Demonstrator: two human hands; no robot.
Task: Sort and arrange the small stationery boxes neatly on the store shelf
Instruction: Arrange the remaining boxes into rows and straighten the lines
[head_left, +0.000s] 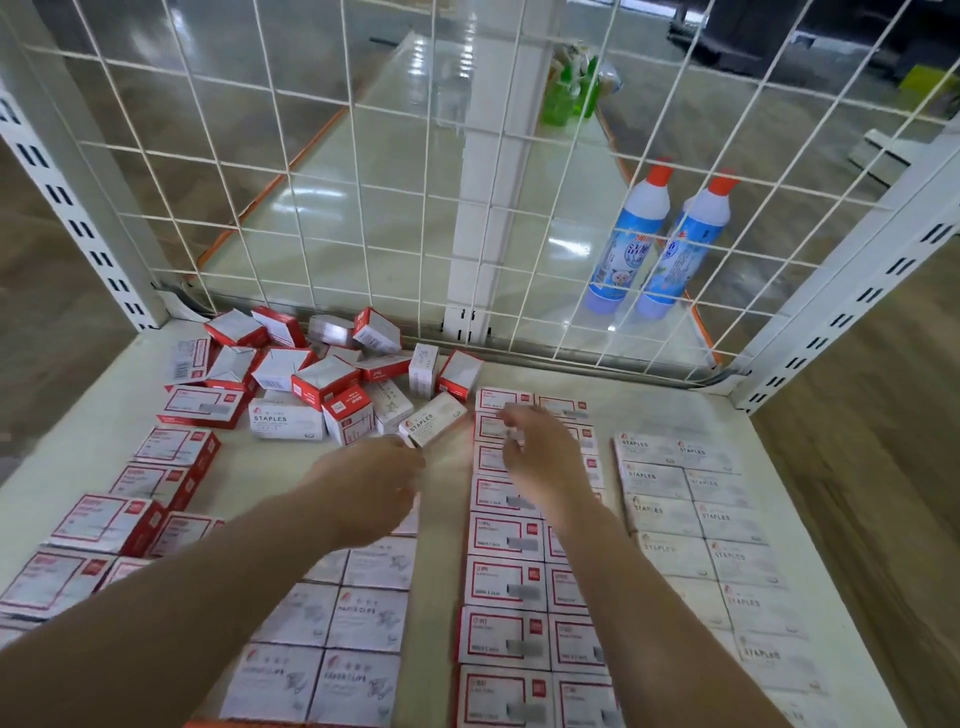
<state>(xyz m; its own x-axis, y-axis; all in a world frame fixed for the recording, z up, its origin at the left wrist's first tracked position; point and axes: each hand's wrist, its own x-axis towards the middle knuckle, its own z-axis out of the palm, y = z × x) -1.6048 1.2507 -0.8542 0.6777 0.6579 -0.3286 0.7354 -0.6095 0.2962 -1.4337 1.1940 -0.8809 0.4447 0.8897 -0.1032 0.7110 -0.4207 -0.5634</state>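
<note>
Item: white cardboard staples box (434, 423), small, oblong, lettered STAPLES. Location: far centre of white metal shelf (737, 415), tilted at near-right edge of unsorted heap of red-and-white and plain white boxes (311, 374). Touching or just beside fingertips of left hand (379, 480); grip hidden by back of hand, cannot tell whether pinched.

Right hand (540, 449): fingers spread and relaxed, holding nothing, hovering over far end of red-bordered box column (511, 545).

Destination, judged: white STAPLES column (691, 499), right side of shelf, far end looking open.

Other sorted stock: white paper-clip box column (353, 623), near centre; red-sided box row (156, 478), left.

Handling advice: pinch across short sides, lift clear of heap before carrying right, to avoid dragging neighbours. Pass above red-bordered column, not through. Set label up, lettering matched to row, edges flush against last box. Steady row with free hand if needed.

Risk: leaning heap boxes likely to topple once support removed.
</note>
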